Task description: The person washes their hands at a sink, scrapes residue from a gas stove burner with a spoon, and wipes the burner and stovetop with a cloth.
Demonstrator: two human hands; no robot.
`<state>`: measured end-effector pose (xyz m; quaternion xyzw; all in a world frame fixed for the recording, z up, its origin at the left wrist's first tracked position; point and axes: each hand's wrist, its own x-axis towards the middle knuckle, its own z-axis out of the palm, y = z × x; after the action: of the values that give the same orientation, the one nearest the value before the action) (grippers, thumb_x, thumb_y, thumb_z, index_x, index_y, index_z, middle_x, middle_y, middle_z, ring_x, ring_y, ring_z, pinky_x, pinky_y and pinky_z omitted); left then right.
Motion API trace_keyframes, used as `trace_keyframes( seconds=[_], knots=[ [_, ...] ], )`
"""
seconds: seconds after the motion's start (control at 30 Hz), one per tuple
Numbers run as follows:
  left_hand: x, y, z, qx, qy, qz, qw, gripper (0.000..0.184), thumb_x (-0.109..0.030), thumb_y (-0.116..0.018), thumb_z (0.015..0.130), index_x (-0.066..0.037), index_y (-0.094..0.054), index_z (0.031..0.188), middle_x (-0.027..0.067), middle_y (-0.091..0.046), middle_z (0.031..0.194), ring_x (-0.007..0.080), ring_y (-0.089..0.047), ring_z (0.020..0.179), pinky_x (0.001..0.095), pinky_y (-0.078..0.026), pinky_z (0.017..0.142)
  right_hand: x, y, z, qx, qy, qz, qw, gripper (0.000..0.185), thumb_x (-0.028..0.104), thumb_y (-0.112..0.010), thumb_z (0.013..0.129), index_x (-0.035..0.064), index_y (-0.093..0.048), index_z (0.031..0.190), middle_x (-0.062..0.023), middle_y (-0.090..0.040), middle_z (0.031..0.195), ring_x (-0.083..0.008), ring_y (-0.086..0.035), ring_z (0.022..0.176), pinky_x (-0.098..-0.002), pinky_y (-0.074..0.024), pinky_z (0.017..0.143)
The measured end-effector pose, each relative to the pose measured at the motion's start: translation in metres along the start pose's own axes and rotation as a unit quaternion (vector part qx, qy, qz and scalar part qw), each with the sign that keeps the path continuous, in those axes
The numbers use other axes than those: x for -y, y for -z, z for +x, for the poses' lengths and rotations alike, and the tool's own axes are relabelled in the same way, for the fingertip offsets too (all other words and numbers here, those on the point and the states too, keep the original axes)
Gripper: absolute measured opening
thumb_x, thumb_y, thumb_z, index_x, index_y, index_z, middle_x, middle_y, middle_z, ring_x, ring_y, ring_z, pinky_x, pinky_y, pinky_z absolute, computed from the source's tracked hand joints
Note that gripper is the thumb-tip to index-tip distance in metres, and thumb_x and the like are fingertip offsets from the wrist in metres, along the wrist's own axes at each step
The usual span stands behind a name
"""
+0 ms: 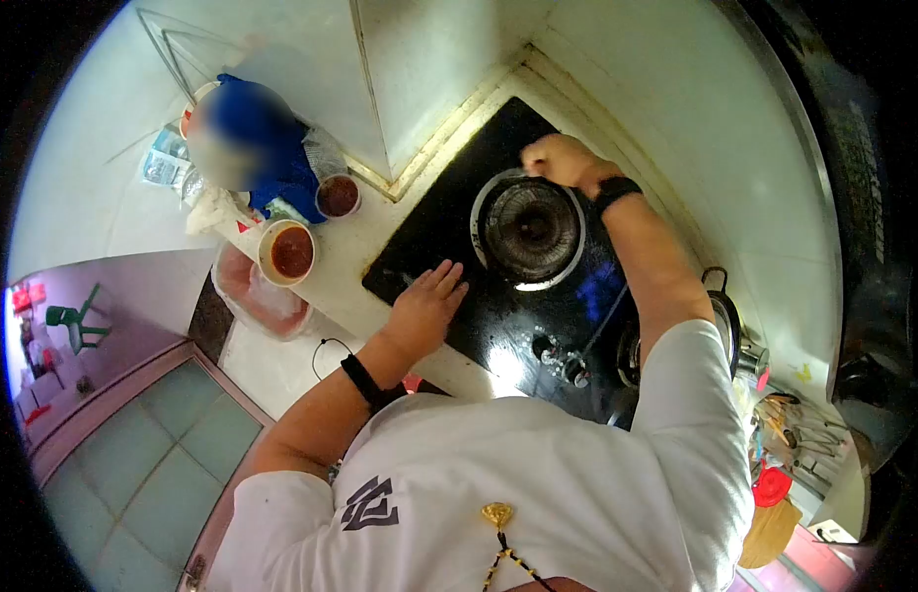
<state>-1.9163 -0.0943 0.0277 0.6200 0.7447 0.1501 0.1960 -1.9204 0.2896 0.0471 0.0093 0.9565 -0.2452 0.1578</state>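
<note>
At one o'clock from the burner (532,229), my right hand (566,164) curls, contents unclear; at eight, my left hand (425,306), fingers splayed, may slip if the cooktop (420,242) is wet.

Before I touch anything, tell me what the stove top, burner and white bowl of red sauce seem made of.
Stove top: probably glass, black and glossy, since it throws back bright light.
Burner: likely metal, dark and grimy-looking, with light glinting off its rim.
Bowl: smooth and white, paper or plastic; its look leaves that open.
</note>
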Motion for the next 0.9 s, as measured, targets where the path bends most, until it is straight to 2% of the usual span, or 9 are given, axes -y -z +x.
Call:
trace_keyframes(
  seconds=[0.03,0.07,0.13,0.27,0.37,0.53,0.7,0.83,0.9],
  knots=[
    [0.001,-0.001,0.0,-0.002,0.003,0.001,1.0,0.056,-0.009,-0.06,0.081,-0.005,-0.053,0.137,0.0163,-0.039,0.152,0.0317,-0.033,0.143,0.0423,-0.03,0.117,-0.024,-0.003,-0.005,-0.022,0.031,-0.001,0.999,0.007,0.004,-0.061,0.075,0.0113,-0.062,0.074,-0.0108,-0.062,0.074,-0.027,-0.059,0.07,-0.04,-0.0446,0.063],
    [0.001,-0.004,-0.001,-0.008,-0.002,0.003,1.0,0.056,-0.009,-0.06,0.081,-0.005,-0.054,0.136,0.016,-0.039,0.151,0.0316,-0.034,0.142,0.0422,-0.03,0.117,-0.025,0.003,-0.015,-0.01,-0.051,0.01,0.999,0.009,0.004,-0.062,0.076,0.0127,-0.064,0.073,-0.0101,-0.063,0.075,-0.0262,-0.06,0.071,-0.0394,-0.045,0.063],
    [0.002,-0.006,-0.002,-0.011,-0.006,0.006,1.0,0.055,-0.009,-0.06,0.081,-0.005,-0.054,0.136,0.0157,-0.039,0.151,0.0314,-0.034,0.142,0.042,-0.03,0.117,-0.023,0.001,-0.006,-0.005,-0.015,0.014,1.0,0.009,0.005,-0.062,0.076,0.013,-0.064,0.073,-0.0099,-0.063,0.076,-0.0256,-0.06,0.071,-0.039,-0.0455,0.064],
    [-0.003,-0.006,0.001,-0.026,0.004,-0.003,1.0,0.054,-0.008,-0.06,0.081,-0.005,-0.055,0.135,0.0157,-0.04,0.151,0.0313,-0.035,0.142,0.0422,-0.031,0.117,0.057,0.001,0.007,0.052,-0.042,0.045,0.997,0.008,0.0,-0.061,0.074,0.0048,-0.057,0.07,-0.0087,-0.054,0.066,-0.0176,-0.051,0.063,-0.0346,-0.0429,0.061],
    [-0.002,-0.002,0.001,-0.019,0.009,0.005,1.0,0.054,-0.007,-0.06,0.081,-0.005,-0.055,0.135,0.0156,-0.04,0.151,0.0314,-0.034,0.142,0.0422,-0.03,0.117,0.017,-0.006,0.014,0.064,-0.015,0.029,0.997,0.006,0.003,-0.063,0.077,0.0048,-0.061,0.072,-0.008,-0.058,0.068,-0.0194,-0.054,0.066,-0.0353,-0.0441,0.064],
    [-0.004,-0.011,0.0,-0.008,0.007,0.013,1.0,0.056,-0.008,-0.061,0.081,-0.006,-0.054,0.136,0.0153,-0.038,0.152,0.0315,-0.033,0.143,0.0421,-0.029,0.117,-0.02,0.008,-0.033,0.086,-0.171,0.002,0.982,0.013,0.018,-0.063,0.088,0.0102,-0.071,0.094,-0.01,-0.069,0.094,-0.0253,-0.063,0.09,-0.0385,-0.0485,0.084],
    [0.002,-0.015,0.003,-0.013,-0.002,0.016,1.0,0.062,-0.009,-0.064,0.079,-0.006,-0.051,0.139,0.0152,-0.036,0.154,0.0313,-0.032,0.144,0.0424,-0.03,0.117,-0.004,-0.013,-0.083,-0.051,-0.251,0.09,0.962,0.032,0.02,-0.056,0.094,0.0191,-0.065,0.125,-0.009,-0.063,0.129,-0.0282,-0.059,0.117,-0.038,-0.0447,0.099],
    [0.006,-0.008,0.005,-0.002,-0.031,0.007,1.0,0.062,-0.008,-0.064,0.078,-0.006,-0.051,0.139,0.0152,-0.035,0.154,0.0314,-0.032,0.143,0.0426,-0.03,0.117,0.014,-0.049,-0.12,-0.118,-0.275,-0.02,0.954,0.037,0.02,-0.049,0.096,0.0225,-0.06,0.131,-0.0158,-0.067,0.119,-0.0357,-0.063,0.107,-0.043,-0.05,0.092],
    [0.008,-0.004,0.006,0.004,-0.04,0.026,0.999,0.061,-0.006,-0.062,0.078,-0.005,-0.051,0.138,0.0157,-0.035,0.154,0.0317,-0.032,0.143,0.0428,-0.031,0.116,0.038,-0.063,-0.137,-0.141,-0.355,-0.065,0.922,0.03,0.02,-0.048,0.096,0.0175,-0.064,0.121,-0.0174,-0.07,0.103,-0.0382,-0.066,0.095,-0.0471,-0.0528,0.08]
  ],
)
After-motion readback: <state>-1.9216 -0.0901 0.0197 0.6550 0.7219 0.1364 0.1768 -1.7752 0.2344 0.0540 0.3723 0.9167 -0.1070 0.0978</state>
